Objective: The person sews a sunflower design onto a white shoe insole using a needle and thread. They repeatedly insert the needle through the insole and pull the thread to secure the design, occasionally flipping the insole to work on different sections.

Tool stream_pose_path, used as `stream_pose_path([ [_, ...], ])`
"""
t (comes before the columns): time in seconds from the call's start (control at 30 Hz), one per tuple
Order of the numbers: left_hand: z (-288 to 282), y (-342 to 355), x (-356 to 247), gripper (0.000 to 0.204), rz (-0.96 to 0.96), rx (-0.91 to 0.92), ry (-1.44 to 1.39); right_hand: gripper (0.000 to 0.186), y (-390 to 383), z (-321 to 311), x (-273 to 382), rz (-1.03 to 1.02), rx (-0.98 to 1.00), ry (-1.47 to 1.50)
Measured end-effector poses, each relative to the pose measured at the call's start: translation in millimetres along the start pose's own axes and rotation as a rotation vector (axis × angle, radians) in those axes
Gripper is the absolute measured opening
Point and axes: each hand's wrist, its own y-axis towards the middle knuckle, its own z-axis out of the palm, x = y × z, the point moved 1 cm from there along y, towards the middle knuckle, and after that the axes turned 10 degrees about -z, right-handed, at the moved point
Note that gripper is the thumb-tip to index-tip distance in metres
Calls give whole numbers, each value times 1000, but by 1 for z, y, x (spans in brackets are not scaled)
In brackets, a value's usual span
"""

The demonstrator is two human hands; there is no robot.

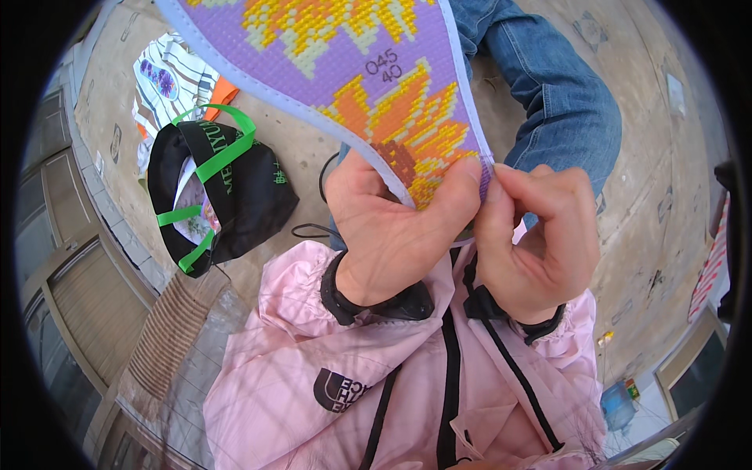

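A cross-stitch insole [352, 117] fills the upper middle of the head view, purple with yellow and orange sunflowers and a pale blue bound edge. My left hand [392, 223] grips its narrow lower end, thumb on top and fingers behind. At the insole's lower right edge, my right hand [540, 235] is closed in a pinch, thumb and forefinger pressed together against the border. Whatever sits between those fingertips is too small to make out. Dark purple stitches [486, 176] show beside them. Pink sleeves with black cuffs cover both forearms.
A black tote bag [251, 196] with green handles stands at the left, papers inside. Behind it lies a striped white cloth [176, 66] with a patterned insole-shaped piece on it. A leg in blue jeans [560, 102] bends at the upper right. A water jug [617, 407] stands lower right.
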Motion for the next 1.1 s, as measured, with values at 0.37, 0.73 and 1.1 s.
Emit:
stream_pose_path([
  [0.37,3,0,0,22,-7,-54,9,28,1,1,-3,-36,-15,-5],
  [0.73,-3,10,10,14,275,-38,328,15,12,-8,-3,193,99,82],
  [1.1,-15,38,18,21,662,148,683,22,-10,-18,-51,692,264,594],
])
